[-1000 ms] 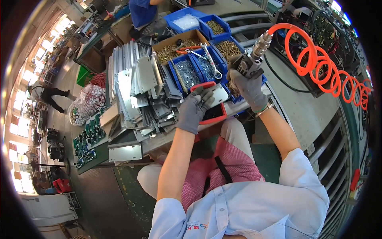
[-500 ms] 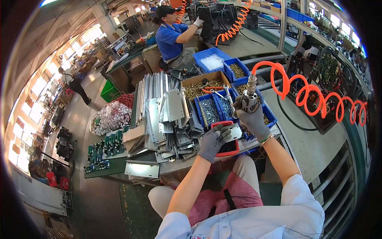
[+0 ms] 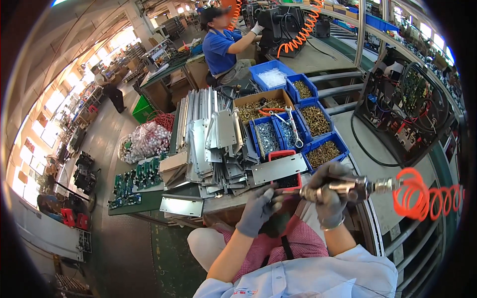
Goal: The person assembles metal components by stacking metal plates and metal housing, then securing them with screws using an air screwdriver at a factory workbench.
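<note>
Gripped in my gloved right hand (image 3: pixel 329 198) is a metal air screwdriver (image 3: pixel 350 189), held level above my lap with its tip toward the left. An orange coiled hose (image 3: pixel 417 194) runs from its back end to the right. My gloved left hand (image 3: pixel 258 211) is closed in a pinch at the driver's tip; what its fingertips hold is too small to make out. Just beyond the hands, a flat metal plate with holes (image 3: pixel 279 169) lies across a red bin (image 3: pixel 290 185).
Blue bins of brass-coloured screws (image 3: pixel 323 154) and silver parts stand ahead, with wrenches (image 3: pixel 294 130) on top. Stacked metal plates (image 3: pixel 213 144) and green circuit boards (image 3: pixel 139 181) lie left. An open black machine (image 3: pixel 405 109) stands right. A co-worker (image 3: pixel 221 47) sits beyond.
The air screwdriver has swung down from upright to level, toward my left hand. My left hand has let go of the metal plate and drawn back to the driver's tip.
</note>
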The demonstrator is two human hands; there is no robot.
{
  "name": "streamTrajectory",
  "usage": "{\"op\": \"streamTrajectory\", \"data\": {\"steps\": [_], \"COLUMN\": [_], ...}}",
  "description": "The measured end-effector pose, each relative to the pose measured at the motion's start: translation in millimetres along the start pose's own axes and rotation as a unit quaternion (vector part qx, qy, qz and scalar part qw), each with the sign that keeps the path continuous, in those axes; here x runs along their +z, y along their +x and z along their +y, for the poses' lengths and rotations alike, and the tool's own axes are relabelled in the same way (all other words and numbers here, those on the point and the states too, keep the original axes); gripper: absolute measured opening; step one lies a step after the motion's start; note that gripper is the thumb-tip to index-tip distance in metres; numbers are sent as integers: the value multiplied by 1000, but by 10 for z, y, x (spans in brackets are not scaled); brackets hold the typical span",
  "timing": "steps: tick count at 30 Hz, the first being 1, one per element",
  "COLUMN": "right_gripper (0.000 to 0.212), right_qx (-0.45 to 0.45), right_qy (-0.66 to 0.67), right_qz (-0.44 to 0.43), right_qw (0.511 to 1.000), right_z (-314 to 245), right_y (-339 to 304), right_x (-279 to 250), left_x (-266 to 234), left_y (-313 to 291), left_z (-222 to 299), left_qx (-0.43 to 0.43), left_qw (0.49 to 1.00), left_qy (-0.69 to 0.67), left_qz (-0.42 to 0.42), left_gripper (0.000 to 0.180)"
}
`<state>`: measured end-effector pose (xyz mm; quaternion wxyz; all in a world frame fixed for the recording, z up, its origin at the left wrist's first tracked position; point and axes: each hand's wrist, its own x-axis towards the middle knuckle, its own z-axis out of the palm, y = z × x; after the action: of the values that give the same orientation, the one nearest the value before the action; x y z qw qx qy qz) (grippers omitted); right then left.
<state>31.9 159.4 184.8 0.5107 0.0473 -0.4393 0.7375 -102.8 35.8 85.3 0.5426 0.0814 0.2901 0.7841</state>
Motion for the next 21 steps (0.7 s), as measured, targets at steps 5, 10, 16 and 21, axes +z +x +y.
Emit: {"op": "streamTrajectory", "data": {"steps": [5, 10, 16, 21], "right_gripper": [39, 44, 44, 44], "right_qx": [68, 112, 100, 70], "right_qy": [83, -25, 6, 9], "right_qz": [21, 30, 45, 31], "right_qw": [994, 993, 994, 997], "right_z": [162, 209, 309, 363], "right_y": [-418, -529, -527, -522], "right_x": [-9, 58, 93, 68], "left_x": [-110, -163, -212, -244], "left_y": [-483, -695, -716, -695], "left_z": [-159, -221, -227, -214], "left_qx": [-31, -25, -26, -53], "left_qw": [990, 992, 988, 991], "left_qy": [45, -17, -16, -94], "left_qz": [130, 120, 150, 83], "left_gripper": [25, 27, 27, 25]}}
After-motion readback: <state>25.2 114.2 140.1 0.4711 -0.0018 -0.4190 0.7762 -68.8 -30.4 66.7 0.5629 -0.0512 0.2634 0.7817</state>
